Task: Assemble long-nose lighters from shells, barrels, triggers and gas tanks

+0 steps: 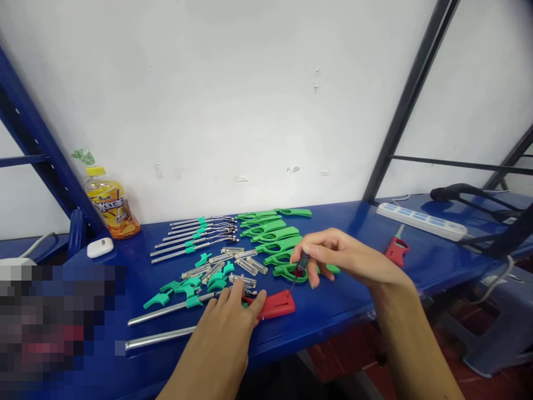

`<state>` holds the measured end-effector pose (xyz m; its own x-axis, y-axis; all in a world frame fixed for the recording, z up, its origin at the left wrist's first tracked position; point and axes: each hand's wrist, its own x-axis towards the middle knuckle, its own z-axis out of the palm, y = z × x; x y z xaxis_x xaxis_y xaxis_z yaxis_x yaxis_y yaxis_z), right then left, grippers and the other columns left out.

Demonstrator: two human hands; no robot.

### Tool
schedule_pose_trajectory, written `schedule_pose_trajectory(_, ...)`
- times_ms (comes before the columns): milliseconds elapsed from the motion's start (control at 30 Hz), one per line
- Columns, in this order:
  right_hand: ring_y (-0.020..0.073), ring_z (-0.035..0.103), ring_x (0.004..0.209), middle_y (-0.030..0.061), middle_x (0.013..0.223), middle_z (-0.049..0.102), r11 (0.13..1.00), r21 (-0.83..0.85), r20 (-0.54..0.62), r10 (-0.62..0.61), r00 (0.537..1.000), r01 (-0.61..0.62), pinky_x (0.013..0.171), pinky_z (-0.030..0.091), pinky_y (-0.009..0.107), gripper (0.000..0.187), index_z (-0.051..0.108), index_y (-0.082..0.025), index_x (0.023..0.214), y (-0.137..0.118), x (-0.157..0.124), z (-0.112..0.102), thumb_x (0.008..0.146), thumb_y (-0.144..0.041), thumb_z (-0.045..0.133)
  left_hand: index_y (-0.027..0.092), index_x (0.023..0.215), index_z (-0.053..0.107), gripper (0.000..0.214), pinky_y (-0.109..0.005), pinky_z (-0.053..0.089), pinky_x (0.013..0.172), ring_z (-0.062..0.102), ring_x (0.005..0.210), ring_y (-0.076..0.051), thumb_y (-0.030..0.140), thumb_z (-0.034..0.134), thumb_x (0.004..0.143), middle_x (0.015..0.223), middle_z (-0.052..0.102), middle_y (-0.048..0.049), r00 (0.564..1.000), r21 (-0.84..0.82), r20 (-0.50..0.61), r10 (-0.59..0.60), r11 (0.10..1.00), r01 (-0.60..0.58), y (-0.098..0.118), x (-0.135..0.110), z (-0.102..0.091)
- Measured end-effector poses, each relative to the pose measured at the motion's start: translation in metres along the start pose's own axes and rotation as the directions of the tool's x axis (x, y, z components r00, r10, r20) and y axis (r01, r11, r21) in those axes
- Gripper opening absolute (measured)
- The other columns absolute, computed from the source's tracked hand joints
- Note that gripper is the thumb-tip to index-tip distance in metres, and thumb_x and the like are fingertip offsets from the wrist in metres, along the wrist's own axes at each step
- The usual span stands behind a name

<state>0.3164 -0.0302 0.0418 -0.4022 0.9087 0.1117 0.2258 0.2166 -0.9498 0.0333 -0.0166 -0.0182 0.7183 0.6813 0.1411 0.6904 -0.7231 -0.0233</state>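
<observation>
My right hand (pixel 345 256) pinches a small dark-and-red screwdriver (pixel 300 268), its thin tip pointing down at a red plastic lighter handle (pixel 275 304) on the blue bench (pixel 333 311). My left hand (pixel 227 325) lies on the near end of that red handle with the fingers pressed on it, holding it down. A long metal tube (pixel 160 336) runs out to the left under my left hand. Just behind lie green handle shells (pixel 275 236), small clear tubes (pixel 245 265) and green trigger pieces (pixel 183 289).
A row of metal tubes with green collars (pixel 194 236) lies further back. A bottle of orange drink (pixel 109 204) and a white case (pixel 100 247) stand at the back left. At the right are another red handle (pixel 396 251), a white power strip (pixel 420 221) and black frame bars.
</observation>
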Motion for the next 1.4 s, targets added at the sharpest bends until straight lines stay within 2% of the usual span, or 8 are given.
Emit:
schedule_pose_trajectory(167,0.0069,0.042,0.048,-0.0081,0.056,0.056,0.998,0.045,-0.098,0.049,0.994,-0.045,0.044,0.034,0.019,0.038,0.071,-0.018,0.086,-0.003,0.002,0.008,0.084,-0.050,0.091,0.029,0.156,0.061,0.055,-0.032,0.054,0.088,0.064,0.102,-0.026,0.020,0.046,0.104,0.123,0.063,-0.0140,1.000,-0.027,0.000,0.010,1.000,-0.010,-0.004,0.000,0.005)
schedule_pose_trajectory(267,0.0061,0.036,0.049,-0.0106,0.057,0.050,0.997,0.070,-0.165,-0.002,0.986,0.014,0.044,0.030,0.018,0.039,0.062,-0.021,0.081,-0.006,0.003,0.013,0.083,-0.044,0.093,0.030,0.154,0.063,0.054,-0.033,0.055,0.088,0.065,0.105,-0.027,0.018,0.045,0.104,0.123,0.064,-0.0140,1.000,-0.038,0.002,0.004,0.999,-0.004,-0.005,0.002,0.011)
schedule_pose_trajectory(433,0.0074,0.048,0.044,-0.0082,0.057,0.059,0.999,0.051,-0.039,-0.009,0.999,0.011,0.042,0.036,0.018,0.029,0.072,-0.020,0.098,-0.007,0.001,0.009,0.098,-0.048,0.078,0.031,0.153,0.065,0.056,-0.039,0.058,0.089,0.069,0.103,-0.028,0.012,0.043,0.105,0.126,0.064,-0.0157,0.995,-0.014,0.094,-0.044,0.999,0.046,-0.001,0.009,0.015)
schedule_pose_trajectory(567,0.0111,0.068,0.057,0.0022,0.071,0.077,0.999,-0.008,0.078,-0.050,0.996,0.051,0.046,0.039,0.019,0.042,0.078,-0.016,0.114,-0.003,-0.002,0.004,0.108,-0.055,0.063,0.032,0.159,0.057,0.058,-0.043,0.059,0.091,0.071,0.100,-0.027,0.010,0.040,0.108,0.131,0.063,-0.0177,0.979,0.040,0.188,-0.078,0.997,0.072,0.006,0.013,0.005)
schedule_pose_trajectory(667,0.0146,0.076,0.069,0.0054,0.079,0.082,0.999,0.035,0.071,-0.043,0.997,0.040,0.050,0.042,0.020,0.049,0.076,-0.018,0.121,0.000,-0.001,0.002,0.111,-0.060,0.054,0.032,0.162,0.053,0.058,-0.044,0.060,0.094,0.072,0.107,-0.028,0.010,0.040,0.110,0.134,0.063,-0.0189,0.966,0.061,0.239,-0.098,0.994,0.086,0.011,0.016,-0.004)
schedule_pose_trajectory(800,0.0102,0.069,0.057,0.0014,0.071,0.077,0.999,0.044,-0.011,-0.020,1.000,0.020,0.047,0.037,0.019,0.041,0.077,-0.016,0.109,0.002,0.003,-0.001,0.107,-0.055,0.064,0.031,0.162,0.054,0.059,-0.047,0.059,0.101,0.070,0.121,-0.033,0.009,0.039,0.109,0.142,0.061,-0.0201,0.956,0.050,0.269,-0.117,0.993,0.107,0.014,0.018,-0.008)
schedule_pose_trajectory(1067,0.0073,0.046,0.058,-0.0068,0.068,0.062,0.998,0.055,-0.191,-0.021,0.981,0.032,0.052,0.034,0.021,0.036,0.064,-0.020,0.080,-0.003,0.001,0.005,0.082,-0.038,0.095,0.033,0.161,0.055,0.059,-0.049,0.058,0.100,0.068,0.121,-0.034,0.012,0.037,0.110,0.146,0.058,-0.0209,0.984,0.005,0.154,-0.088,0.996,0.088,0.003,0.013,0.014)
schedule_pose_trajectory(1400,0.0110,0.057,0.066,0.0019,0.092,0.076,0.998,0.047,-0.119,-0.047,0.992,0.053,0.051,0.039,0.022,0.032,0.067,-0.023,0.089,-0.003,0.005,0.007,0.085,-0.044,0.091,0.034,0.159,0.058,0.056,-0.043,0.059,0.096,0.069,0.112,-0.029,0.013,0.040,0.110,0.134,0.062,-0.0171,0.995,-0.016,0.072,-0.063,0.998,0.064,-0.002,0.012,0.022)
